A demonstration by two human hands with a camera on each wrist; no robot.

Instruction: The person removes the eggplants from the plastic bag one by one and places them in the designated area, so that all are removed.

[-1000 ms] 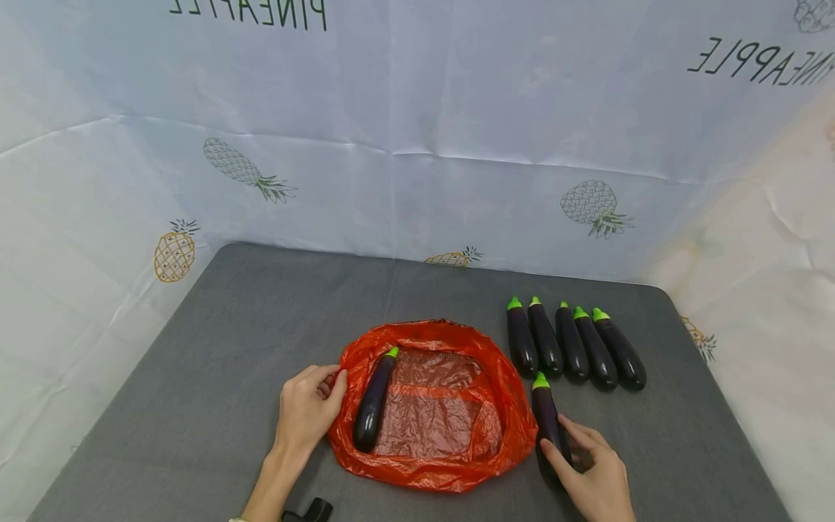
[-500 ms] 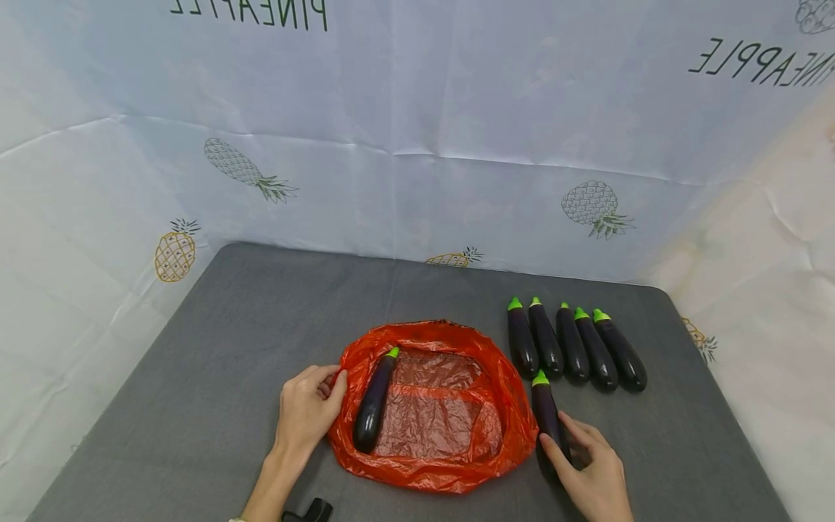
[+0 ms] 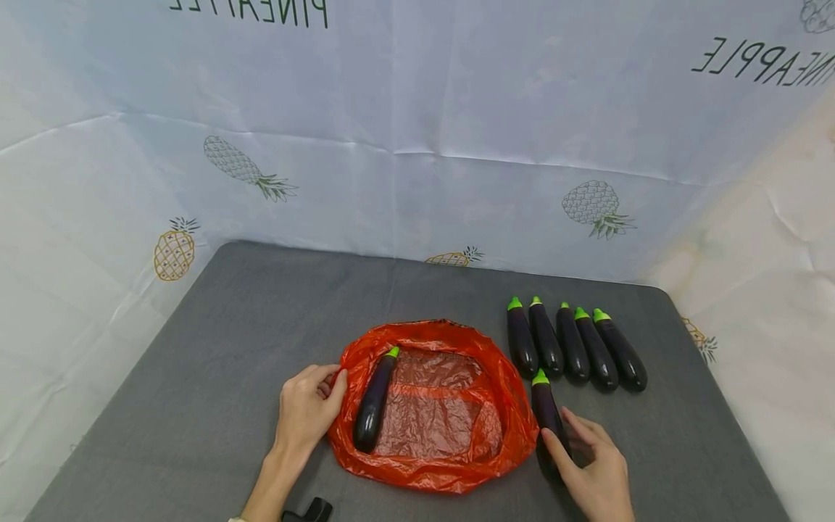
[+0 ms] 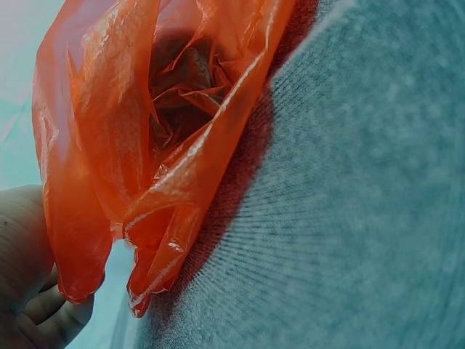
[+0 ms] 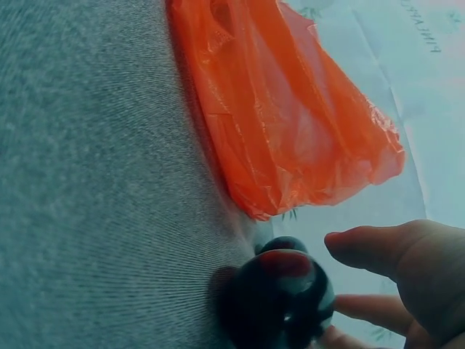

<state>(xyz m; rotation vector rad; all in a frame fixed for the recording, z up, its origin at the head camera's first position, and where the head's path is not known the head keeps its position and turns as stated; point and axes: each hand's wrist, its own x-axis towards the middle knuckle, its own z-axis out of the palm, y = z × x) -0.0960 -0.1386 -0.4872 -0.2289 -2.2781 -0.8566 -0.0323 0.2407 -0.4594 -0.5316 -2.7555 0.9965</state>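
A red plastic bag (image 3: 450, 475) lies spread on the table with its mouth facing up, and one dark purple eggplant (image 3: 373, 409) with a green cap rests inside its left part. My left hand (image 3: 309, 406) pinches the bag's left rim; the left wrist view has that hand (image 4: 33, 269) beside the folded film. Just outside the bag's right rim lies another eggplant (image 3: 546, 406). My right hand (image 3: 593, 464) is at its lower end, partly hiding it. The right wrist view shows the thumb held off this eggplant (image 5: 272, 305) and the other fingers by its side.
Several more eggplants (image 3: 570, 344) lie in a row behind the right hand, green caps pointing away. A small black object (image 3: 316, 510) sits at the near edge by the left forearm. A pale pineapple-print cloth (image 3: 417, 196) hangs behind the grey table (image 3: 261, 312).
The thumb and fingertips of my right hand have shifted very slightly up along the eggplant. Left hand, bag and eggplants have stayed where they were.
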